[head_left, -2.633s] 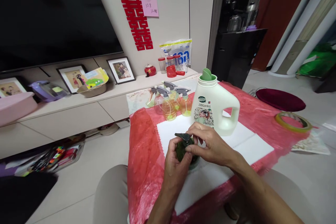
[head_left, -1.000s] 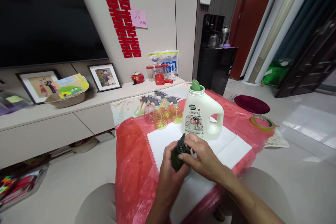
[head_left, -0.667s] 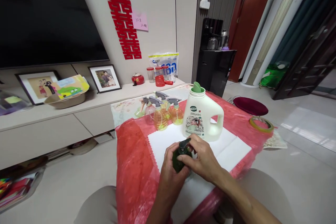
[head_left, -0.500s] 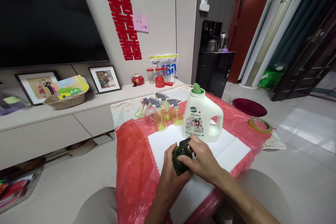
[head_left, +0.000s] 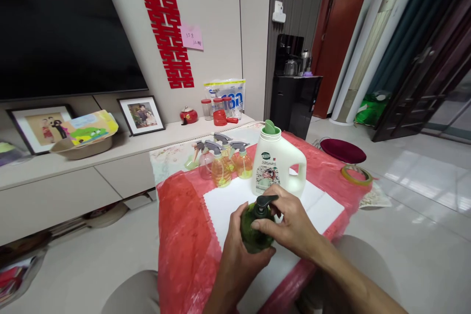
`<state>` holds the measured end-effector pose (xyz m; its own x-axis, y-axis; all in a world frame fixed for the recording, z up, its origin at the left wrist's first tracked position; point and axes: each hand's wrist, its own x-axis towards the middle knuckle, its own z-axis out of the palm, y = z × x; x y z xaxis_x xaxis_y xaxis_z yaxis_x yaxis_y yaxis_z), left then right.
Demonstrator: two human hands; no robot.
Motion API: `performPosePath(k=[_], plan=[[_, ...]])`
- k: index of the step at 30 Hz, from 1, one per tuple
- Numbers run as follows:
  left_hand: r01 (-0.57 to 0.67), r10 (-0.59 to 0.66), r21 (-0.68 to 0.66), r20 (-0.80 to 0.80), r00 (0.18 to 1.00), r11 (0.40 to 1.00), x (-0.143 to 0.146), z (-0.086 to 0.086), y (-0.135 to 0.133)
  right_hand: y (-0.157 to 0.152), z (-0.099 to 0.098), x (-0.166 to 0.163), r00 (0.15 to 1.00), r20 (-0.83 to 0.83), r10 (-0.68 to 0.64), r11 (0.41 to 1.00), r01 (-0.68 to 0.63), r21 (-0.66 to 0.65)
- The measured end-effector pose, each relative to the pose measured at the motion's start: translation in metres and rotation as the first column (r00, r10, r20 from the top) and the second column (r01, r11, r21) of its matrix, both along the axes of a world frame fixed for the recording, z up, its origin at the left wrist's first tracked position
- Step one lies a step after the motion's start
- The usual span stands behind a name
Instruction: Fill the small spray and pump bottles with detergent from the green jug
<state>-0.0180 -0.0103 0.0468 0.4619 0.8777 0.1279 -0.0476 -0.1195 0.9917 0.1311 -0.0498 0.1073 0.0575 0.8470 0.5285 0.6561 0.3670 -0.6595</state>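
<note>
Bottle: a dark green spray bottle stands at the near edge of the desk, over the white sheet that lies on the red plastic cover.
Long axis: the bottle is close to upright, its black trigger head on top with the nozzle pointing to the right.
Left hand: the left hand is wrapped around the bottle's round body from the left and below, clenched on it, thumb along the near side.
Right hand: the right hand comes in from the right, its fingertips closed on the neck and collar just under the trigger head (a pinch, not a full wrap).
Nearer hand: both touch the bottle; the left one bears the body, the right one sits higher, at the cap.
Bottle relative to hands: it lies between them, the body in the left palm, the head just left of the right hand's knuckles.
Behind: a white detergent jug with a green cap stands just beyond the hands, handle to the right.
Further back: a cluster of clear spray bottles with yellowish liquid stands left of the jug, well apart from the hands.
Floor: a roll of tape lies past the desk's right edge.
</note>
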Motion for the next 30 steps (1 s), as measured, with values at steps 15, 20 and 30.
performPosePath(k=[15,20,30], plan=[[0.174,-0.222,-0.282,-0.147,0.964,0.943,0.024,-0.008,0.033,-0.069,0.078,0.122,0.857,0.264,-0.442,0.894,0.443,0.059],[-0.112,0.074,-0.263,-0.152,0.986,0.958,0.039,-0.028,0.061,-0.036,0.094,0.188,0.678,0.345,-0.649,0.740,0.668,0.080],[-0.305,0.274,-0.133,-0.207,0.939,0.943,0.042,-0.079,0.065,0.106,0.055,0.272,0.507,0.432,-0.746,0.536,0.842,-0.061]])
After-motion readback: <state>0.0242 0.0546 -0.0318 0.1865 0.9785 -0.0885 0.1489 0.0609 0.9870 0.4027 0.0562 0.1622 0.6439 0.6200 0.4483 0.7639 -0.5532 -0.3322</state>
